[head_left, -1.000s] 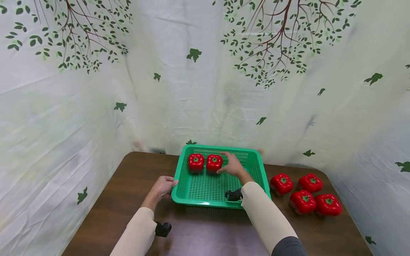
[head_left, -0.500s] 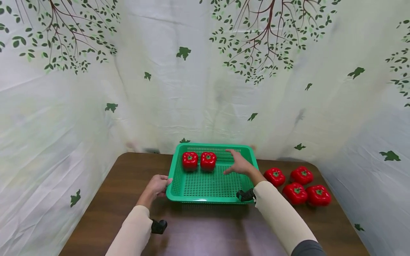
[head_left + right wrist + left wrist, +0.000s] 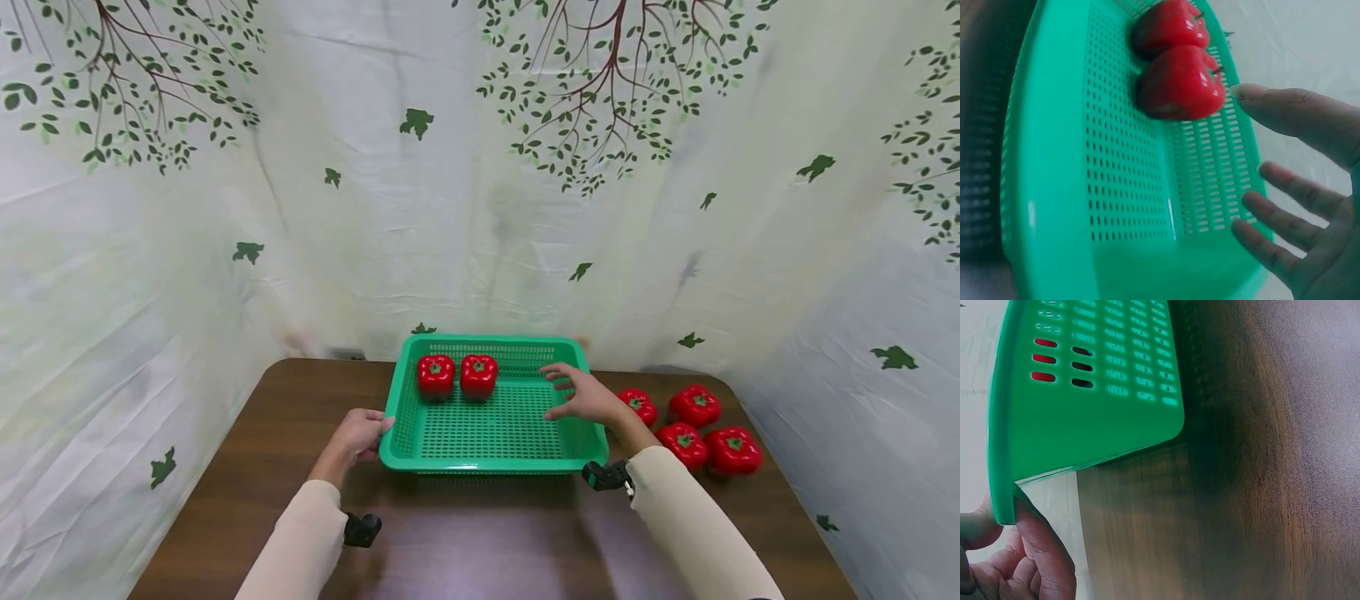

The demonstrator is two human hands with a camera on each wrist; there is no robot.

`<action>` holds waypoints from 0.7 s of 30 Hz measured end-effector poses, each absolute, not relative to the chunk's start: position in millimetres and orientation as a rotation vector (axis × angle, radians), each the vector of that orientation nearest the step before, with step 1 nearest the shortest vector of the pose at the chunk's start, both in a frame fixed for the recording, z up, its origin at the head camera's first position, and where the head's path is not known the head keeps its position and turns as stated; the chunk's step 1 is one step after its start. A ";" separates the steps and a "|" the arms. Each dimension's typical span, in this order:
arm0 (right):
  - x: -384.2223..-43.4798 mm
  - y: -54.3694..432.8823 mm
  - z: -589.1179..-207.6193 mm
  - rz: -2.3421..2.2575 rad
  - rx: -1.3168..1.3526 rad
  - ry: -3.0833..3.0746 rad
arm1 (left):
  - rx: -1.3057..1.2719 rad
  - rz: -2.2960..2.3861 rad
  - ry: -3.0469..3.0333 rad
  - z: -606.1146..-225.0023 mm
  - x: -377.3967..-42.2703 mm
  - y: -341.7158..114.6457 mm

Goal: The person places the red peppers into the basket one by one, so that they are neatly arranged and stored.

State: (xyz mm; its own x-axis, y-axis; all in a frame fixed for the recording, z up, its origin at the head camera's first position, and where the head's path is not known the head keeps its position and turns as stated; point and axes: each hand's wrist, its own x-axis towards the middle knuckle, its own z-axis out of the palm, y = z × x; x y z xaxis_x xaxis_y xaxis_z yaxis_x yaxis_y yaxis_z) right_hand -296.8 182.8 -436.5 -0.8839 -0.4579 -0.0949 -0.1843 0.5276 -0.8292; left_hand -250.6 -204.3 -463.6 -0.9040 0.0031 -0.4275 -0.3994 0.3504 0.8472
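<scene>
A pepper has just been let go. A second ago the right grip was spread around the right-hand pepper inside the green basket; now it has been drawn away to the basket's right end, above the wall there. Its fingers are spread with the thumb apart, and nothing is held. The released pepper is left stem up in the far left part of the basket, just beside the left-hand pepper; neither has been visibly shifted against the basket by the withdrawal.

The left grip has stayed at the basket's left side, where the rim is pinched between thumb and fingers, so the basket is presumably being steadied.

To the right of the basket, four loose peppers are gathered on the counter, the nearest to the basket being partly covered by the right wrist. Their number has not changed.

From this, the placing of the second pepper is judged finished and the right grip free, with room left in the basket's right and near parts.
</scene>
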 end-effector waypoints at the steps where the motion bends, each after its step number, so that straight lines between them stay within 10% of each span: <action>1: -295.0 185.8 -436.2 -1.290 -0.551 2.476 | -0.353 1.571 2.261 -463.7 -250.6 -205.2; 21: -267.6 248.3 -440.7 -1.359 -0.638 2.579 | -0.364 1.576 2.246 -461.3 -250.6 -204.7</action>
